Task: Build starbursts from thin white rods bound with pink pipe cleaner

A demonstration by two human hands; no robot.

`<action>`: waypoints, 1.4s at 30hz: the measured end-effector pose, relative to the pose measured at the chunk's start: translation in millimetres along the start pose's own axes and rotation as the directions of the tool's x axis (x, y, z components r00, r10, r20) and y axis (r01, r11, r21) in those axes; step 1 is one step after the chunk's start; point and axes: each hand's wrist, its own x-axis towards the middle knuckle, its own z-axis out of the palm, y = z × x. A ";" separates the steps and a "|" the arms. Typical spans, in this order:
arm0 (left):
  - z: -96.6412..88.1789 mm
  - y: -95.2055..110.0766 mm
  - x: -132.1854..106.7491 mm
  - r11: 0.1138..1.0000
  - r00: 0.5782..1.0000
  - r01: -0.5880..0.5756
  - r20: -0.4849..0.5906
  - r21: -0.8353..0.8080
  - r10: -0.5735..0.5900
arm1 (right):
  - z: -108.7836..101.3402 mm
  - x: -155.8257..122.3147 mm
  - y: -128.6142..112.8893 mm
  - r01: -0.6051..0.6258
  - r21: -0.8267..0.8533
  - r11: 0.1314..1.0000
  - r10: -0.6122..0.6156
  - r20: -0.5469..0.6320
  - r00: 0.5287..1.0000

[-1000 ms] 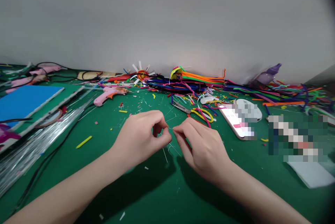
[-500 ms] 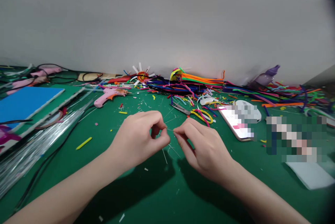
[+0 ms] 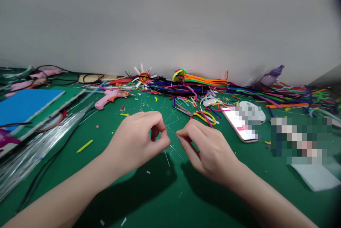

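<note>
Over the green tabletop [image 3: 160, 192], my left hand [image 3: 141, 132] pinches one end of a thin, pale strand [image 3: 172, 131] between thumb and forefinger. My right hand [image 3: 205, 146] pinches the strand's other end a short way to the right. The short stretch between the fingertips looks taut; whether it is thread or wire I cannot tell. More fine strands stick out above and below my left fingertips, some of them perhaps lying on the table. Scissors [image 3: 204, 117] with yellow handles lie partly open just beyond my right hand.
A pink glue gun [image 3: 108, 98] lies at back left, near a bundle of clear strips [image 3: 50, 150] and a blue board [image 3: 29, 105]. Pipe cleaners [image 3: 207, 80] line the wall. A phone [image 3: 241, 126] and white disc-shaped item [image 3: 252, 112] lie right; a purple bottle [image 3: 270, 78] stands behind.
My left hand has shifted slightly left, so the gap between the fingertips is a little wider. My right hand has barely moved. Both pinches stay closed.
</note>
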 end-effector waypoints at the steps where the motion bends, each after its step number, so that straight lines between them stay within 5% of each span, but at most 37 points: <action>1: -0.2 0.0 -0.3 1.000 1.000 -0.004 -0.006 0.001 0.004 | -0.4 -0.1 0.0 0.000 0.003 1.000 0.000 0.000 1.000; 18: -5.6 0.4 -2.0 1.000 1.000 -0.009 -0.023 -0.030 0.008 | -15.3 2.4 9.7 0.018 0.049 0.999 -0.021 0.065 0.998; 32: -6.8 -7.1 7.4 0.984 0.992 0.073 0.115 -0.161 -0.054 | -8.8 4.1 24.9 0.022 -0.008 1.000 -0.022 -0.016 1.000; 42: 5.9 -5.9 4.1 0.992 0.987 -0.003 0.158 -0.130 0.024 | -4.3 4.1 18.4 -0.014 -0.082 0.997 0.023 0.105 0.994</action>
